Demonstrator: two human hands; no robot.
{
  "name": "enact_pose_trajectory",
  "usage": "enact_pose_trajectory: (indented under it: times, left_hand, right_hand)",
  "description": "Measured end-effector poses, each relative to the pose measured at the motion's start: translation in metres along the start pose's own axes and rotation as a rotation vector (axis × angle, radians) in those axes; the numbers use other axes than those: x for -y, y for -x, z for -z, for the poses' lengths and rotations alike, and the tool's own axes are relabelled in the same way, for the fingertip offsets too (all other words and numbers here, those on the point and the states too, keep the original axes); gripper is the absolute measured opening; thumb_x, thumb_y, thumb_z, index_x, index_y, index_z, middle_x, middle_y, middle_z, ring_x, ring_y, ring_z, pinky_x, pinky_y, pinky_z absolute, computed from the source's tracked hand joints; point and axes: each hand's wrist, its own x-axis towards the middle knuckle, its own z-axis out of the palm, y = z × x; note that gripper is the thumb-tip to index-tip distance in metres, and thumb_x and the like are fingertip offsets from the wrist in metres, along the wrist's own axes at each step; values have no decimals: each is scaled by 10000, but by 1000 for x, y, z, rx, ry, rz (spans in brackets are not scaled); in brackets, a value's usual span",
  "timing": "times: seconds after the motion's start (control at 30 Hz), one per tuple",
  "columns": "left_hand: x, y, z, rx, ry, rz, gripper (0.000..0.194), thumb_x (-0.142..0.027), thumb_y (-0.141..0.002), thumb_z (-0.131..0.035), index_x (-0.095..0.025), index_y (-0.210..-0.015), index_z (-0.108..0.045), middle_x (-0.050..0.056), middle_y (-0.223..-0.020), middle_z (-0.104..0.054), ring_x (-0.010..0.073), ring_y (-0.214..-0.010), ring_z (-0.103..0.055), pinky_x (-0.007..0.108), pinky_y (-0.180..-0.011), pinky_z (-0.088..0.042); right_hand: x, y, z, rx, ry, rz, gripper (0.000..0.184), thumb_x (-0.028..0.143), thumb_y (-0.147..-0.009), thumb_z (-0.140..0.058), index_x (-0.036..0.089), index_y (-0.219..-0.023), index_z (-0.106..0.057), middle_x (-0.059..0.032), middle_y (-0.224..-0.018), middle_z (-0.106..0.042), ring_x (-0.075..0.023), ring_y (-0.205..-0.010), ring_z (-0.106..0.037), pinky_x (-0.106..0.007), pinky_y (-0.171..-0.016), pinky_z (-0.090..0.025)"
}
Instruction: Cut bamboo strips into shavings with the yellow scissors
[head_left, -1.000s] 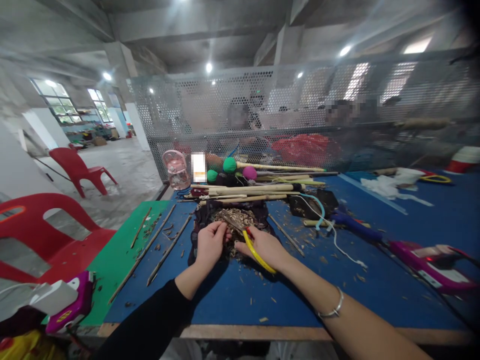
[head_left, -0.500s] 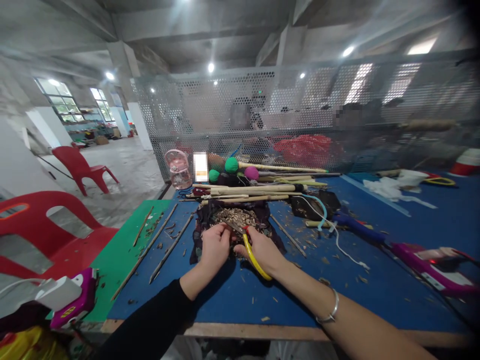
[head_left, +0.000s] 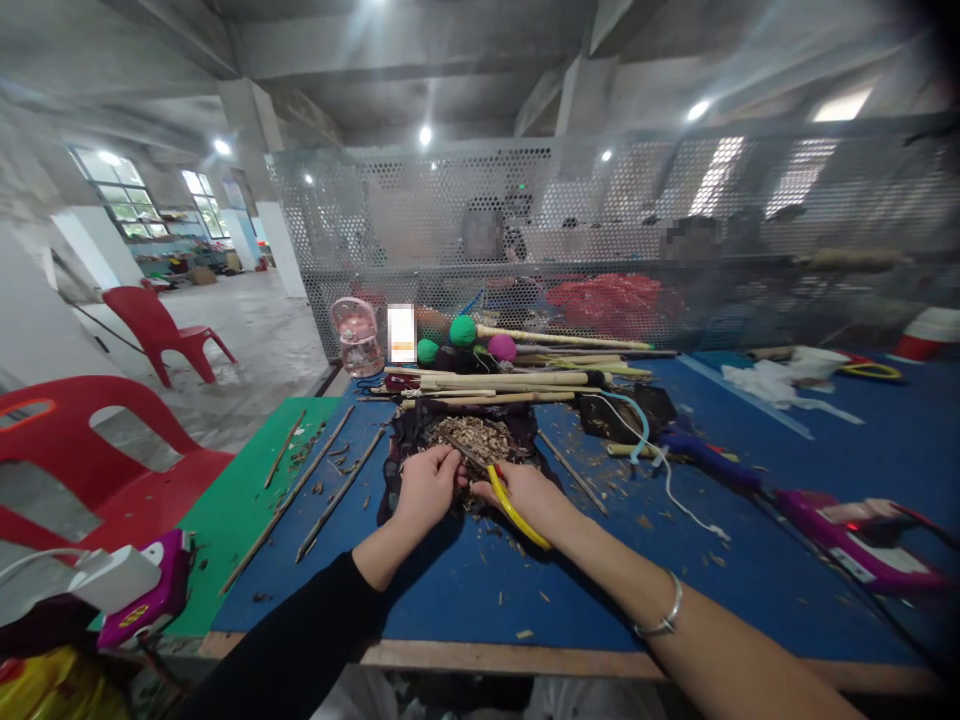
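My right hand (head_left: 520, 497) is closed round a pair of scissors with yellow handles (head_left: 517, 512), the blades pointing up and left toward my other hand. Close by, my left hand (head_left: 429, 487) has its fingers pinched together near the blades; whatever is between them is too small or hidden to make out. Beneath and beyond both hands, a heap of brown chopped pieces (head_left: 480, 436) lies on a dark cloth (head_left: 405, 440). Small bits are scattered on the blue table top (head_left: 450, 610) around the cloth.
Thin sticks (head_left: 341, 495) lie left of the cloth, and a bundle of pale sticks (head_left: 517, 381) lies behind it. Green yarn balls (head_left: 463, 330) and a pink bottle (head_left: 356, 335) stand at the back. A purple power strip (head_left: 855, 540) with cord lies right; a red chair (head_left: 112, 460) stands left.
The scissors' yellow handle has swung slightly down and right with my right hand. My left hand stays pinched in nearly the same place. The view has shifted slightly.
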Motion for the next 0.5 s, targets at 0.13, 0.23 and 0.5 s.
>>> enact_pose_trajectory:
  times: [0.13,0.23,0.5]
  left_hand:
    - [4,-5,7,-7,-168,-18,327,-392,-789,-447,-167,-623,-615,4,-526,-589,119,-462,-527,210,-460,-351]
    - [4,-9,17,-69,-400,-91,276,-405,-735,-545,-177,-645,-670,25,-559,-628,136,-519,-546,229,-528,-367]
    - [1,-17,38,-222,-623,-158,316,-381,-789,-500,-165,-953,-661,96,-898,-682,201,-811,-606,283,-740,-427]
  right_hand:
    - [-7,-4,9,1,51,-9,462,634,-742,-458,188,-695,-569,-63,-674,-626,-160,-579,-553,-229,-504,-280]
    - [-14,-9,14,-68,63,34,427,608,-740,-475,193,-679,-554,-44,-648,-606,-145,-562,-514,-222,-499,-269]
    - [-30,-15,13,-221,-79,57,381,521,-781,-418,180,-646,-521,-2,-577,-529,-125,-556,-446,-209,-536,-313]
